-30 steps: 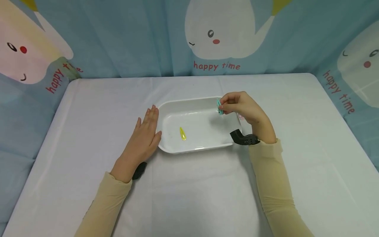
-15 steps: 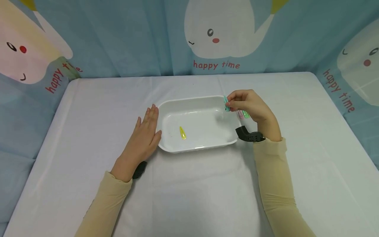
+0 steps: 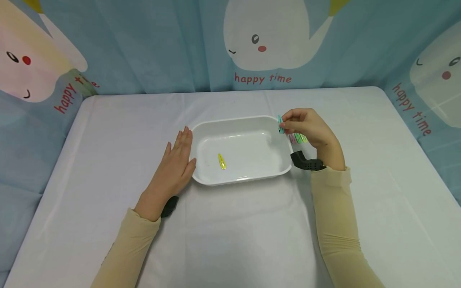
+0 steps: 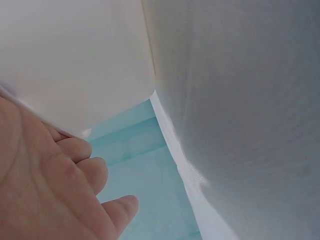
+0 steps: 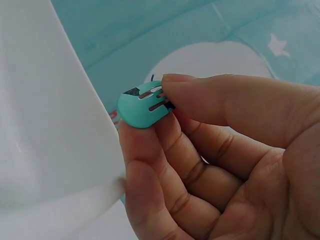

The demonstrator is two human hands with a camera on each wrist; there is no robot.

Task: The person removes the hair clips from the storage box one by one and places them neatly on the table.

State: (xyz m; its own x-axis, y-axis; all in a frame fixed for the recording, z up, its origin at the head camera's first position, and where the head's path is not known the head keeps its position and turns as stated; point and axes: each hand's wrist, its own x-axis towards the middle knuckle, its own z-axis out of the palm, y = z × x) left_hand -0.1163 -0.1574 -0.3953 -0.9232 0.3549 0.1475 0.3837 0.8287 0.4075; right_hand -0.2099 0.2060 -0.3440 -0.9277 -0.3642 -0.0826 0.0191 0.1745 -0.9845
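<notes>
A teal snap hair clip (image 5: 137, 109) is pinched between the thumb and fingers of my right hand (image 3: 304, 124), over the right rim of the white tray (image 3: 245, 176). My left hand (image 3: 173, 170) rests against the tray's left rim with its fingers straight. In the left wrist view, the palm and fingertips of that hand (image 4: 55, 175) lie along the tray's outer wall (image 4: 95, 55). Inside the tray, left of its middle, lies a yellow snap hair clip (image 3: 222, 161).
Beyond the tray's right edge, a pink hair clip (image 3: 292, 139), a green one (image 3: 298, 138) and a yellow one (image 3: 304, 138) lie side by side, partly under my right hand. A white cloth covers the table (image 3: 230, 240). Behind it hangs a blue curtain (image 3: 162, 48).
My right hand has moved to the right with the teal hair clip, from above the tray's inside to its right rim. More of the clips beside the tray now show. My left hand stays put.
</notes>
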